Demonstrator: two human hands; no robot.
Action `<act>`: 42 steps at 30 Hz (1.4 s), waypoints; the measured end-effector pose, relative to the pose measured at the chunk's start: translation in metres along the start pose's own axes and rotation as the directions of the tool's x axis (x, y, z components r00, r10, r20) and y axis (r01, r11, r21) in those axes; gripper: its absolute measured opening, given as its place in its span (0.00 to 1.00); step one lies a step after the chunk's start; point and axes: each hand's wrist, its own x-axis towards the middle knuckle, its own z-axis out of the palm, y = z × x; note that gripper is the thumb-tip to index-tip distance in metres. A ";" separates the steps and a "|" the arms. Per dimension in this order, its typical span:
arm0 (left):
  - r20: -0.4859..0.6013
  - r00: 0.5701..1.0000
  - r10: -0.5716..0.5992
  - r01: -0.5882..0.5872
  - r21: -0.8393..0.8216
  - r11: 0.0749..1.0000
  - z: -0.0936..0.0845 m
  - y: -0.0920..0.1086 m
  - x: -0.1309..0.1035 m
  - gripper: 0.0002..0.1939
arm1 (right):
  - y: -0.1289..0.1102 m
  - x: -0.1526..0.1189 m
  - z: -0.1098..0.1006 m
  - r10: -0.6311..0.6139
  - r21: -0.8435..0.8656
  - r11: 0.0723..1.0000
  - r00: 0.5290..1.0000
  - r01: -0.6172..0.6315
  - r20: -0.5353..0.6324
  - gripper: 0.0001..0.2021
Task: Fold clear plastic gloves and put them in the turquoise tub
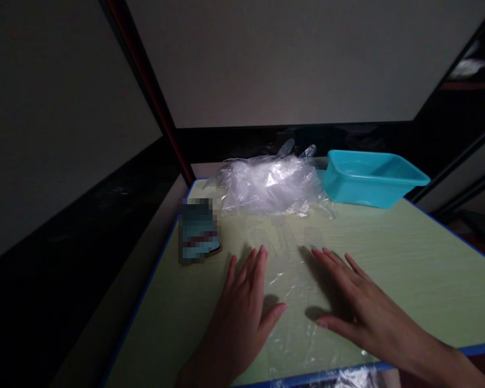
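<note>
My left hand is over the near part of the table with its fingers stretched out and the thumb apart. My right hand is opposite it, fingers extended and thumb spread, with nothing held. Between the two hands a thin, clear plastic glove appears to lie flat on the table, hard to make out against the surface. Its near end reaches over the front edge. Behind the hands is a crumpled heap of clear plastic gloves, with a few finger shapes sticking up at the back.
A turquoise plastic basin stands at the back right of the pale green table, which has blue edging. At the left edge lies a pixelated, phone-like object. Pale panels rise behind the table.
</note>
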 end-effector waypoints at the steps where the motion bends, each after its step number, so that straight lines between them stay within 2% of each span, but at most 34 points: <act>1: 0.002 1.000 -0.009 0.009 0.003 1.000 0.001 0.000 0.001 0.45 | 0.001 0.000 0.001 0.001 -0.001 1.000 1.000 -0.001 -0.001 0.46; 9: 0.000 0.999 -0.036 0.036 0.042 0.998 0.008 -0.003 -0.002 0.52 | 0.002 -0.006 0.005 0.019 0.017 1.000 0.999 -0.019 -0.032 0.46; 18: 0.013 0.999 -0.052 0.052 0.037 0.998 0.008 -0.004 -0.003 0.51 | 0.005 -0.009 0.008 0.026 0.040 0.999 0.998 -0.024 -0.057 0.46; 23: 0.009 1.000 -0.019 0.019 -0.005 1.000 0.003 -0.004 -0.006 0.48 | 0.009 -0.016 0.004 -0.031 0.104 0.994 0.998 0.037 -0.057 0.43; 28: 0.110 0.986 0.125 -0.127 0.009 0.992 -0.005 -0.008 -0.020 0.46 | 0.009 -0.021 -0.008 -0.219 0.092 0.973 0.972 0.211 0.090 0.40; 31: 0.112 0.979 0.173 -0.174 0.003 0.985 -0.008 -0.010 -0.027 0.48 | 0.008 -0.022 -0.010 -0.293 0.093 0.955 0.945 0.281 0.148 0.42; 38: 0.142 0.974 0.176 -0.173 -0.035 0.984 -0.012 -0.008 -0.026 0.46 | 0.008 -0.023 -0.006 -0.324 0.107 0.945 0.932 0.309 0.166 0.43; 42: 0.183 0.967 0.175 -0.167 -0.061 0.984 -0.010 -0.011 -0.026 0.45 | 0.007 -0.024 -0.012 -0.288 0.146 0.954 0.939 0.263 0.189 0.43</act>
